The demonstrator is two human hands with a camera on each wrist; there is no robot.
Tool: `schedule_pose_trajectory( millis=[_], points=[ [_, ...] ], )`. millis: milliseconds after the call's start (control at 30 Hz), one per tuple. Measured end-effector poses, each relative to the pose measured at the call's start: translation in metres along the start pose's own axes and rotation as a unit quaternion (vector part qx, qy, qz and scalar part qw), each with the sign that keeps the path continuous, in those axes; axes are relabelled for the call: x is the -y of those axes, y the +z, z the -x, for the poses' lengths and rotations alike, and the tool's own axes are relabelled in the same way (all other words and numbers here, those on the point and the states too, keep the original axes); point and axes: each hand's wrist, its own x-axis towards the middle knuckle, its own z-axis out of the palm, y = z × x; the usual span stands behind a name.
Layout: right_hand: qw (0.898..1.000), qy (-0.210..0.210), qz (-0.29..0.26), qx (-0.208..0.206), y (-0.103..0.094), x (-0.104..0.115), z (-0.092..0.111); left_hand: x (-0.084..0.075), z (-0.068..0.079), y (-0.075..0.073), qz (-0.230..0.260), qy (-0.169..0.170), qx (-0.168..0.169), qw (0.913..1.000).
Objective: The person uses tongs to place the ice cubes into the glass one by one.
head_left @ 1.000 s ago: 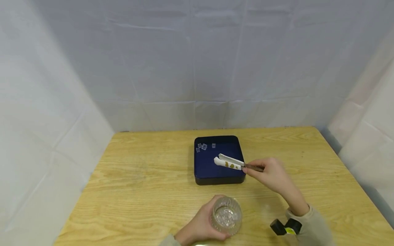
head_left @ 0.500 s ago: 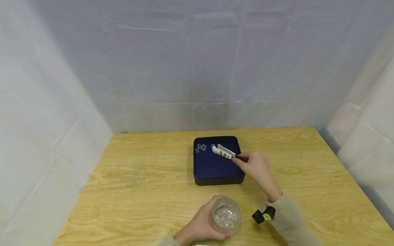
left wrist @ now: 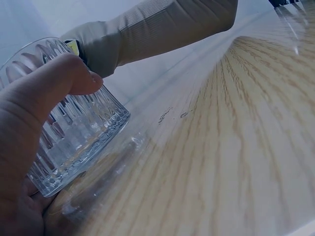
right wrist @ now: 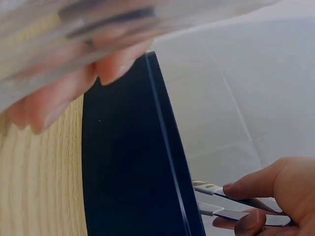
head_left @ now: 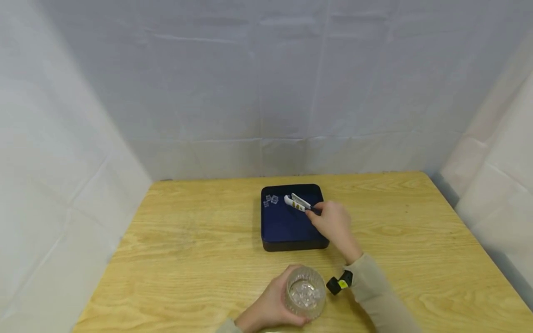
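My left hand (head_left: 268, 298) grips a ribbed clear glass (head_left: 316, 296) near the table's front, thumb and fingers around its side. Clear ice-like cubes (head_left: 305, 294) lie in it. In the left wrist view the glass (left wrist: 78, 128) stands with its base close to the wood. My right hand (head_left: 333, 224) pinches a pair of tongs (head_left: 296, 204) with white, gold-patterned ends and dark handles. Their tips reach low over the back of a dark blue tray (head_left: 291, 229), arms apart. Several clear cubes (head_left: 270, 200) lie in its back left corner, left of the tips.
The tray's raised wall (right wrist: 165, 123) rises between the right wrist camera and the tong ends. The wooden table (head_left: 187, 259) has white sheeting (head_left: 216, 92) behind it and on both sides. A black wrist camera (head_left: 339, 282) on the right sleeve hangs close beside the glass.
My right hand has carried the tongs left and away from me, over the tray's back part. A lone cube seen earlier is now covered by their tips. The left hand and glass have stayed put.
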Motion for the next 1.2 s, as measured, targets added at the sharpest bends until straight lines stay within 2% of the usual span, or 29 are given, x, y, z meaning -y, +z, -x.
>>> schedule_pose_trajectory(
  millis=[133, 400, 800, 1200],
  points=[
    [1.0, 0.002, 0.011, -0.002, 0.005, 0.001, -0.003, 0.0, 0.0, 0.0, 0.004, -0.01, 0.001, 0.9999],
    [0.999, 0.015, 0.035, 0.004, 0.013, -0.002, -0.007, 0.002, 0.0, -0.001, 0.005, 0.0, 0.0, 1.0],
    [0.998, 0.012, 0.065, 0.017, 0.021, -0.003, -0.01, 0.002, 0.0, -0.001, 0.01, -0.021, 0.0, 0.9997],
    [0.995, 0.022, 0.093, 0.04, 0.024, -0.003, -0.014, 0.002, -0.001, 0.0, 0.011, -0.014, -0.002, 0.9998]
  ],
)
